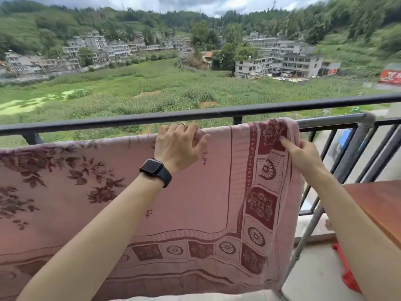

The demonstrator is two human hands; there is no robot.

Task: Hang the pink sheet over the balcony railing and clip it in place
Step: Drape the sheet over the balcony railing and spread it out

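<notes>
The pink sheet, with dark red flowers and a patterned border, hangs draped over a grey metal rail just inside the black balcony railing. My left hand, with a ring and a black watch on the wrist, rests over the sheet's top fold with fingers curled on the cloth. My right hand pinches the sheet's right edge near the top corner. No clip is in view.
A grey pipe joint ends the rail at the right, with a slanted leg below it. A brown wooden tabletop stands at the right, a red object on the floor beneath. Beyond the railing lie fields and buildings.
</notes>
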